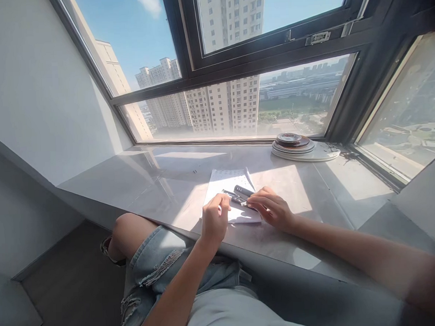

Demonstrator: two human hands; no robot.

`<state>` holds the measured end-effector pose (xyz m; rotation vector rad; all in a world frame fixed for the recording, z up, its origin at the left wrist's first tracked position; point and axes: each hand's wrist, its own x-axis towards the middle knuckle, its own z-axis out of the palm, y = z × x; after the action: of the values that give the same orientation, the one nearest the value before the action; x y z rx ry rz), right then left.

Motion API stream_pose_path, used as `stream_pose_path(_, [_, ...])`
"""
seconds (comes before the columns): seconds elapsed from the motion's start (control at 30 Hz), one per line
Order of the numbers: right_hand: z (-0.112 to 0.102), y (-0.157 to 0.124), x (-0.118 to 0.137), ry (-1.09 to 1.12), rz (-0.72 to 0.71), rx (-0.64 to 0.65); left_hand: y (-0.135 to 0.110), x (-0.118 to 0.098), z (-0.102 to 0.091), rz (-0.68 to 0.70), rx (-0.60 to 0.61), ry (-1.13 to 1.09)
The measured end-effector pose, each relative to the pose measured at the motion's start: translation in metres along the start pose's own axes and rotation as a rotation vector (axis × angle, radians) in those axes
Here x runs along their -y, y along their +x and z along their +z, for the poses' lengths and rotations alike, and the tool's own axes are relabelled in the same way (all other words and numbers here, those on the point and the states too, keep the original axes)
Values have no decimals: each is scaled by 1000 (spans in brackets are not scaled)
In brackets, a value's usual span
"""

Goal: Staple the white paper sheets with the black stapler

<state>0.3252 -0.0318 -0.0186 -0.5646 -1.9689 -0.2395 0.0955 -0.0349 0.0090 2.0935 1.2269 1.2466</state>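
Note:
A white sheet or pad of paper (218,180) with rows of small marks lies on the sill in front of me. Over it, my left hand (214,216) is closed, its fingers curled and thumb near the index finger; what it may pinch is hidden. From the right, my right hand (272,208) reaches in with bent fingers closed at the end of a thick black cylinder (242,190) with small light lettering. A slim black pen (234,197) lies between the hands, just below the cylinder. Near the right fingertips is a small pale piece, too small to name.
A stack of plates (294,147) stands by the window at the back right, with thin dark bits beside it. The marble-look sill (139,181) ends at a front edge above my knee. Dark window frames (235,66) border the back and right; a white wall (52,93) stands left.

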Motion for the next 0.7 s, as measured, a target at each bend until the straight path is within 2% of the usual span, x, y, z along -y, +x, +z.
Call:
stream_pose_path(0.03, [-1, 2, -1, -8, 40, -8, 4, 8, -4, 17, -57, 127])
stream_pose_path(0.07, [-2, 3, -3, -22, 84, -18, 8, 18, -8, 28, -53, 244])
stream_pose_path(0.13, [-4, 7, -7, -72, 181, -39, 14, 38, -13, -22, 75, 449])
stream_pose_path(0.2, [-7, 9, -14, -134, 273, -48, 16, 53, -15, -102, 266, 581])
stream_pose_path(0.27, [-12, 11, -22, -193, 348, -10, 13, 60, -13, -154, 391, 645])
stream_pose_path(0.3, [-15, 11, -28, -218, 380, 25, 10, 59, -10, -172, 413, 664])
stream_pose_path(0.43, [-30, 11, -62, -316, 542, 177, -5, 42, 3, -260, 358, 730])
stream_pose_path(0.53, [-36, 17, -104, -376, 616, 245, -12, 29, 6, -272, 316, 715])
stream_pose_path(0.7, [-18, 38, -182, -438, 828, 259, -11, 30, -4, -174, 274, 654])
